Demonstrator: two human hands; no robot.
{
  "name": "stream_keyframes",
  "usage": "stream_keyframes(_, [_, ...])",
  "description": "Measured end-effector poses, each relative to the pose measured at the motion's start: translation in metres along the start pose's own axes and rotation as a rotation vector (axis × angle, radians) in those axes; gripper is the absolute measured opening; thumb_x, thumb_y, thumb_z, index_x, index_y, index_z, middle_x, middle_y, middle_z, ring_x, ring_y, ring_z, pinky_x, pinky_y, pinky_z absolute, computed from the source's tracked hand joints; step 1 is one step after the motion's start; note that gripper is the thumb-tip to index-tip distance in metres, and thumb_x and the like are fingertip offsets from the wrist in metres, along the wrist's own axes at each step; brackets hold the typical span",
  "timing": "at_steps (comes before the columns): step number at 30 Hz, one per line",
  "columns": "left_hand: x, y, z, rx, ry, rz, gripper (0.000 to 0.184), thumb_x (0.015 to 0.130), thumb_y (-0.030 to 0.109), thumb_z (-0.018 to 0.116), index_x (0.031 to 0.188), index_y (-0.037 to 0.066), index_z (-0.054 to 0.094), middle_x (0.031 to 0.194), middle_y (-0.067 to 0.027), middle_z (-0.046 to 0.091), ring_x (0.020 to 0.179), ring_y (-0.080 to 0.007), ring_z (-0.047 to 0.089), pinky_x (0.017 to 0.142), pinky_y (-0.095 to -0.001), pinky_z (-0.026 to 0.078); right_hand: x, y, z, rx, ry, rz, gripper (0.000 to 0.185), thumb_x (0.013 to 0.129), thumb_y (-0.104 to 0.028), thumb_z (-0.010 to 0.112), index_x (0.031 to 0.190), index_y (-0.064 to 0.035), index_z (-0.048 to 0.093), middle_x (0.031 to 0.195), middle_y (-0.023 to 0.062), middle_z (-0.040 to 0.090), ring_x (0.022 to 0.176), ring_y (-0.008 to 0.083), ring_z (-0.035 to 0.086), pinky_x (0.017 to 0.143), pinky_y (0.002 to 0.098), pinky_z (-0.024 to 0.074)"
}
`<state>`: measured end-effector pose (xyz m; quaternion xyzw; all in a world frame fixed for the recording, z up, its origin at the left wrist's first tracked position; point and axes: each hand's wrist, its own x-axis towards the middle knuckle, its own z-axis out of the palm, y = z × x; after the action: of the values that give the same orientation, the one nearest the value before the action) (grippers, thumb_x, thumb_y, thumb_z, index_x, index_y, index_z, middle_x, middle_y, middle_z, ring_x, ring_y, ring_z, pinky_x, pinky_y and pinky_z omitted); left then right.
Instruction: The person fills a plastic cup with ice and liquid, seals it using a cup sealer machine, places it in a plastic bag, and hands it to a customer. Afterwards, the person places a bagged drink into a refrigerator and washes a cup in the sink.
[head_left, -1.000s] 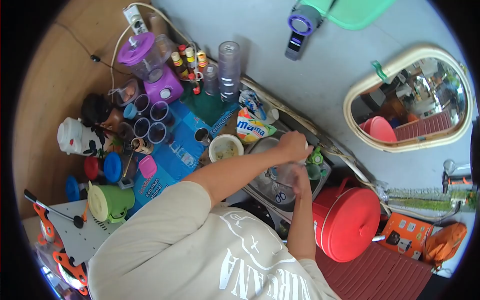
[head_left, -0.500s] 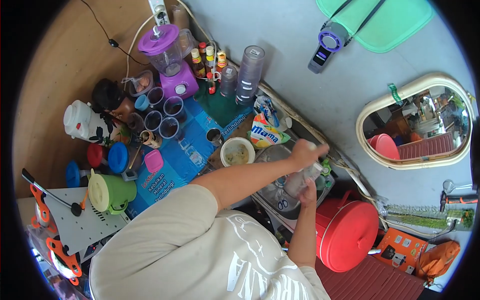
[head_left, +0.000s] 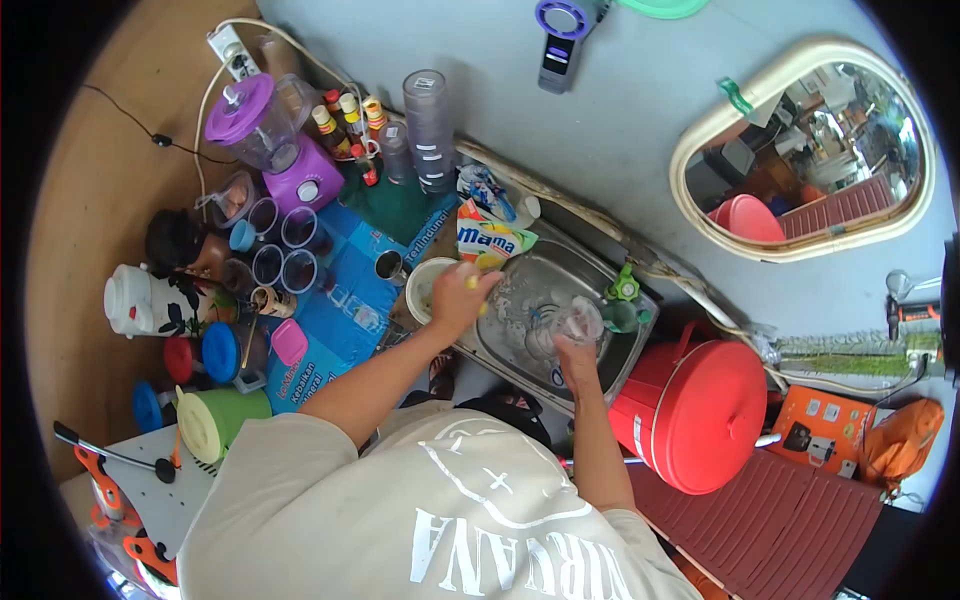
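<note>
My left hand (head_left: 460,302) is closed, with bits of something yellow, sponge-like, showing between its fingers. It is over the near-left rim of the metal sink (head_left: 520,268), beside a white bowl (head_left: 421,290) that it partly hides. Over the basin, my right hand (head_left: 576,358) grips a clear cup (head_left: 580,322), tilted. Other clear items lie below in the sink, too blurred to name. A green tap (head_left: 624,286) stands at the sink's right side. A mama detergent packet (head_left: 492,238) leans at the back left.
Left of the sink are a steel cup (head_left: 390,267), several dark-filled plastic cups (head_left: 300,270), a purple blender (head_left: 303,178), bottles (head_left: 330,130) and a tall cup stack (head_left: 428,130). A red lidded bucket (head_left: 700,418) stands to the right, near a maroon slatted surface (head_left: 770,515).
My left hand has moved left, away from the cup, to beside the white bowl. My right hand still holds the cup, now lower over the sink. The camera view has turned.
</note>
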<state>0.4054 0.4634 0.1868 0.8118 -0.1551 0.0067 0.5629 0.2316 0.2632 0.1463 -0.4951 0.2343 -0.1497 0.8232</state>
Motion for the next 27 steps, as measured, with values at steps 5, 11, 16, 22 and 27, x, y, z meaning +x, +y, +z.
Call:
stream_keyframes(5, [-0.013,-0.054,-0.014,0.315,-0.019,0.306,0.034,0.078,0.025,0.085,0.084,0.005,0.058,0.082,-0.0166,0.061,0.087,-0.0409,0.059,0.08,-0.0493,0.046,-0.013,0.038,-0.048,0.35,0.193,0.058,0.063,0.085,-0.005,0.078,0.142,-0.0133,0.052,0.133,0.0043,0.06,0.123,0.0212,0.057,0.11,0.04,0.0431])
stream_keyframes(11, [-0.012,0.003,0.016,0.345,-0.132,0.401,0.02,0.08,0.013,0.077,0.088,0.005,0.06,0.082,-0.0146,0.064,0.086,-0.0392,0.062,0.079,-0.0499,0.048,-0.017,0.036,-0.092,0.027,0.425,-0.001,0.075,0.076,-0.009,0.088,0.14,-0.0044,0.049,0.128,0.0082,0.061,0.116,0.0206,0.06,0.103,0.0341,0.0465])
stream_keyframes(16, [0.0,0.097,0.115,0.4,-0.466,0.496,0.035,0.086,0.027,0.073,0.111,0.005,0.063,0.098,-0.012,0.071,0.097,-0.0354,0.069,0.081,-0.0476,0.054,0.005,0.035,-0.105,-0.317,0.555,0.081,0.091,0.062,-0.018,0.094,0.14,-0.0006,0.049,0.125,0.0109,0.063,0.113,0.0231,0.063,0.098,0.0362,0.0501])
stream_keyframes(22, [0.033,0.161,0.211,0.781,-0.779,0.259,0.051,0.079,0.044,0.074,0.107,0.001,0.073,0.101,-0.0164,0.074,0.096,-0.0357,0.073,0.081,-0.0498,0.058,0.038,0.009,-0.091,-0.582,0.488,0.148,0.096,0.055,-0.021,0.094,0.138,-0.0013,0.051,0.126,0.0121,0.063,0.116,0.0238,0.062,0.1,0.0374,0.05])
stream_keyframes(27, [0.038,0.144,0.232,0.761,-0.749,0.25,0.046,0.078,0.042,0.072,0.093,-0.001,0.075,0.096,-0.0232,0.074,0.09,-0.0413,0.073,0.08,-0.0508,0.059,0.08,0.008,-0.092,-0.571,0.448,0.187,0.099,0.049,-0.028,0.095,0.134,-0.0016,0.053,0.129,0.0136,0.064,0.117,0.0257,0.064,0.098,0.0378,0.0512])
